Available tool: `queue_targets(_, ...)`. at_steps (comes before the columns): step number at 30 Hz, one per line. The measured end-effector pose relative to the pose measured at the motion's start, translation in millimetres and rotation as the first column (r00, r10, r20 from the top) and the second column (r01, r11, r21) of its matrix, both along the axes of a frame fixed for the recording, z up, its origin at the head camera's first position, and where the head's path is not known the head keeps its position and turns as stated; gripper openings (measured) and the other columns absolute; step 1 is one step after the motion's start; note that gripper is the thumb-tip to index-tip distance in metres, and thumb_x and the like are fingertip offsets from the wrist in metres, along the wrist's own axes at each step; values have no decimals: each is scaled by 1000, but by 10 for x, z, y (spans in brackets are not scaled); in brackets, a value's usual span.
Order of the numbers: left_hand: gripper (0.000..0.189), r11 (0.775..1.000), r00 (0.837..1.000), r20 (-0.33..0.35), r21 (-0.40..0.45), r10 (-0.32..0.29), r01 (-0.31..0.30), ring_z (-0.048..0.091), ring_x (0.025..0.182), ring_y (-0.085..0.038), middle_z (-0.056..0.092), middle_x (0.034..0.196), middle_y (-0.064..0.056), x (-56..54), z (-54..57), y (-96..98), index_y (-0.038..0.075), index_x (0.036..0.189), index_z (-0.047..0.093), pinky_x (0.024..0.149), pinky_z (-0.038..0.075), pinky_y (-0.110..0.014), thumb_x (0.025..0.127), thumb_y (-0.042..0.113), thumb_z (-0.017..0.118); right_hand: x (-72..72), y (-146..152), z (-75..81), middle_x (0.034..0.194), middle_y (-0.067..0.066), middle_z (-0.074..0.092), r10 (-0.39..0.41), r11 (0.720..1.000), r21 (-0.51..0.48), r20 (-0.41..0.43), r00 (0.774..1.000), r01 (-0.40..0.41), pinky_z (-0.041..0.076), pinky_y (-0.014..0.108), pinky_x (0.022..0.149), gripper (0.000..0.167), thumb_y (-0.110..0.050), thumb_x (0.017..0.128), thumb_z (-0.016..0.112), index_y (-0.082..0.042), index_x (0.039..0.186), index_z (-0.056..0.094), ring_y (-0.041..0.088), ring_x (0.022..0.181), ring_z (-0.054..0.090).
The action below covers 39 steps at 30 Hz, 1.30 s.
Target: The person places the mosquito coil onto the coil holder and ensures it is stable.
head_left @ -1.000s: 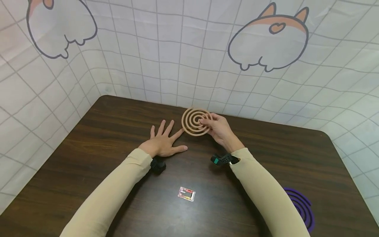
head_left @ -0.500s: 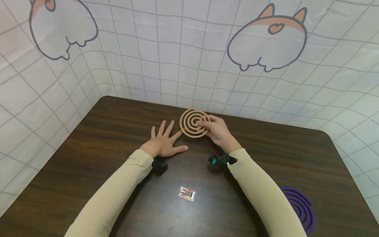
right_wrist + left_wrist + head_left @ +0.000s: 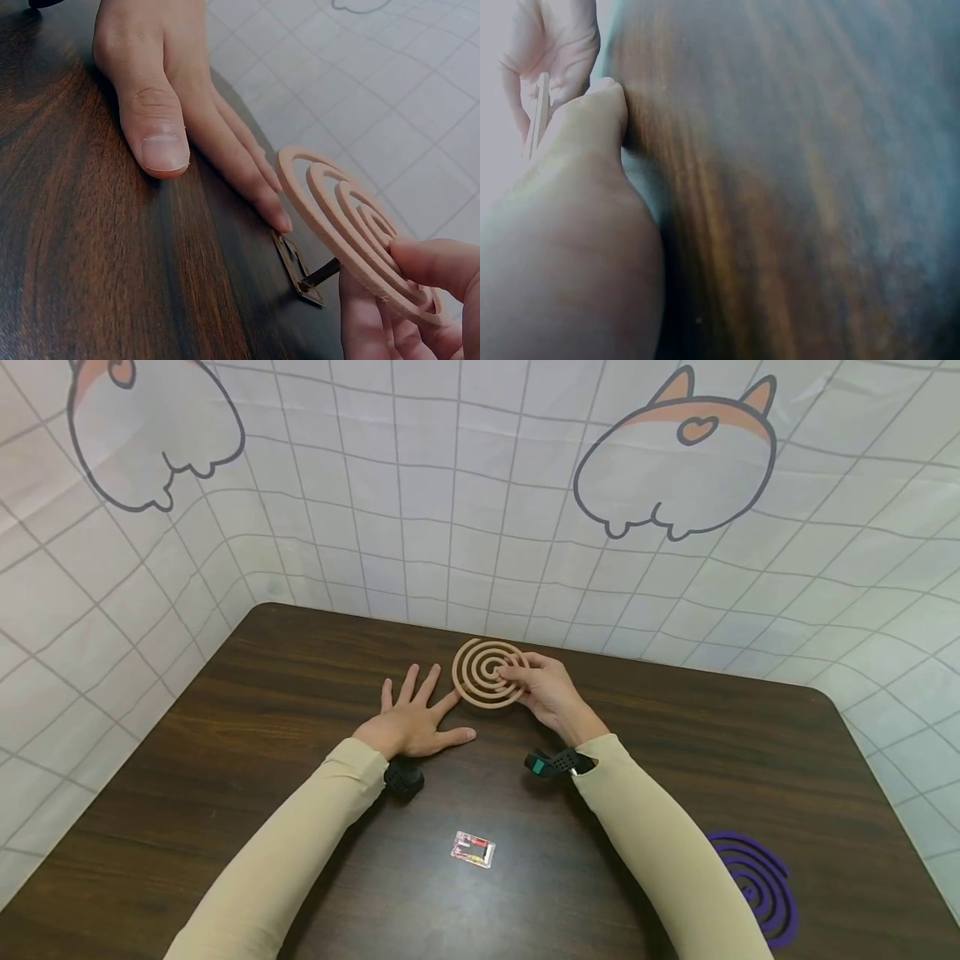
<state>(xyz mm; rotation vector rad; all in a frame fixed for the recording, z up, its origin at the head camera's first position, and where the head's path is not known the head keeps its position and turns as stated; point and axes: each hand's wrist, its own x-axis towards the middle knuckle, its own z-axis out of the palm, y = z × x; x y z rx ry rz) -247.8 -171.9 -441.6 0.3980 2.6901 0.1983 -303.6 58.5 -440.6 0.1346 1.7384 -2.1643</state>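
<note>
My right hand (image 3: 555,693) pinches a tan mosquito coil (image 3: 330,231) between thumb and fingers, near the back of the table. In the right wrist view the coil is tilted, and the upright prong of a small metal coil stand (image 3: 321,273) reaches its underside. Spread flat on the table, my left hand (image 3: 408,727) has its index fingertip at the stand's thin base. The coil hides the stand from the head view. In the left wrist view, the left thumb (image 3: 592,120) fills the near side and the coil appears edge-on beyond it.
A small flat piece with red print and a cut-out middle (image 3: 477,842) lies front centre on the dark wooden table (image 3: 225,760). A purple mosquito coil (image 3: 787,910) lies at front right, partly behind the right sleeve. A white gridded curtain (image 3: 420,552) borders the back edge.
The right hand and the tan coil have shifted slightly left and toward the front, closer to the left index finger. The left hand stays in place.
</note>
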Motion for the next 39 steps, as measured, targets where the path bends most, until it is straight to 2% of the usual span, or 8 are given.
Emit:
queue_targets(10,91,1000,1000,9,15,9,-9,-24,162,-35,-20,176,-4,-26,-9,-2,40,167,10,126,-12,-69,92,88,30,-3,-20,-8,92,2,73,13,1000,-19,22,1000,-12,63,25,71,26,-1,97,68,-2,123,61,11,77,74)
queue_targets(22,86,1000,1000,-3,-2,5,-5,-24,161,-36,-19,176,-5,-6,6,10,40,166,9,126,-9,-70,95,84,31,-4,-51,-28,91,2,73,23,1000,-9,23,999,-22,62,25,70,26,-2,97,69,-3,122,62,11,77,74)
queue_targets(39,87,1000,1000,-14,24,2,-1,-23,161,-38,-16,176,-6,8,8,4,39,167,11,126,-9,-72,95,84,33,-15,-58,-36,90,1,74,11,1000,1,33,999,-11,62,24,70,22,-2,97,70,-4,118,64,11,76,74)
